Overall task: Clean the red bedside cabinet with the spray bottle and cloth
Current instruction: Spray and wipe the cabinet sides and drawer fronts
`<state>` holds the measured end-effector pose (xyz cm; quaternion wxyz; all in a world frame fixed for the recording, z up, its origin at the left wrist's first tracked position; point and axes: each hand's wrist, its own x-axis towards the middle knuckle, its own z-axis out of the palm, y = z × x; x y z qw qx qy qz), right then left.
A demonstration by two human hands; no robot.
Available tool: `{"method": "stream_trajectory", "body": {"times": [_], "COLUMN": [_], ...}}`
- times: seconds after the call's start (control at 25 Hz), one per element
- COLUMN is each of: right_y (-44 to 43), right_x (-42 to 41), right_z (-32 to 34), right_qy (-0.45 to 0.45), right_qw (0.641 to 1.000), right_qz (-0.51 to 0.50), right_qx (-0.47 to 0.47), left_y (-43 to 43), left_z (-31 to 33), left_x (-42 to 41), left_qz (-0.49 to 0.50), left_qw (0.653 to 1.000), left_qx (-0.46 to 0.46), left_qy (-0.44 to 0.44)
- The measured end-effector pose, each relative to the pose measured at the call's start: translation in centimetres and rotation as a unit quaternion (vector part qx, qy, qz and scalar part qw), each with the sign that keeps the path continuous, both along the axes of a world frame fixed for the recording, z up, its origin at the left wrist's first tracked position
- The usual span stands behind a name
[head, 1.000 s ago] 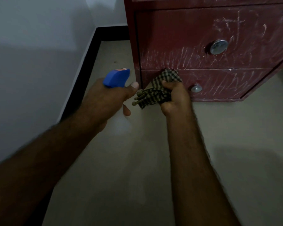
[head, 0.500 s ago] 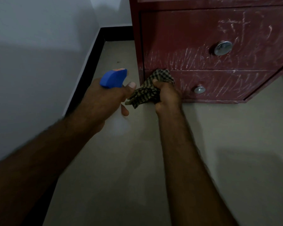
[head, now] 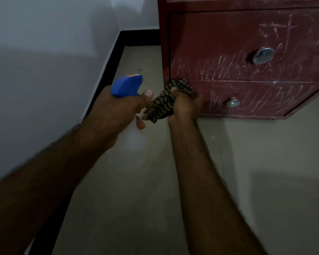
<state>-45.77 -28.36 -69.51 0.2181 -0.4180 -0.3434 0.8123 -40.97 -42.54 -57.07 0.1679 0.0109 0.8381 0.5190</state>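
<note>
The red bedside cabinet (head: 219, 48) stands on the floor ahead, its two drawer fronts streaked with white smears and each fitted with a round metal knob. My right hand (head: 186, 107) grips a bunched checked cloth (head: 164, 103) and presses it against the left end of the lower drawer front. Just to the left, my left hand (head: 116, 111) grips the spray bottle (head: 126, 85). Its blue trigger head points toward the cabinet, and the pale bottle body below is mostly hidden by the hand.
A white wall (head: 44, 70) with a black skirting board (head: 107, 70) runs along the left and close behind the cabinet. Beige floor (head: 265, 162) spreads to the right and toward me. The upper knob (head: 263, 55) and lower knob (head: 232, 103) stick out.
My right hand has slid the cloth leftward along the lower drawer front to its left end. The left hand keeps the spray bottle beside it.
</note>
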Motion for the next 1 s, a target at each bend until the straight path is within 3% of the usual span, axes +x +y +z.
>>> {"method": "stream_trajectory", "body": {"times": [0.16, 0.64, 0.8, 1.0], "right_y": [-0.1, -0.7, -0.5, -0.3], "right_x": [-0.4, -0.3, -0.8, -0.7], "right_z": [0.5, -0.4, -0.1, -0.1], "right_qy": [0.035, 0.017, 0.062, 0.031], "right_qw": [0.999, 1.0, 0.998, 0.999], "right_qz": [0.003, 0.015, 0.022, 0.031], "right_qx": [0.02, 0.019, 0.014, 0.032], "left_y": [0.2, 0.4, 0.1, 0.4], "left_z": [-0.4, -0.3, -0.1, -0.1], "left_x": [-0.2, -1.0, -1.2, -1.6], "left_qz": [-0.004, 0.008, 0.002, 0.013], "left_qw": [1.0, 1.0, 0.999, 0.999], "left_qx": [0.008, 0.028, 0.036, 0.033], "left_qy": [0.005, 0.008, 0.017, 0.016]}}
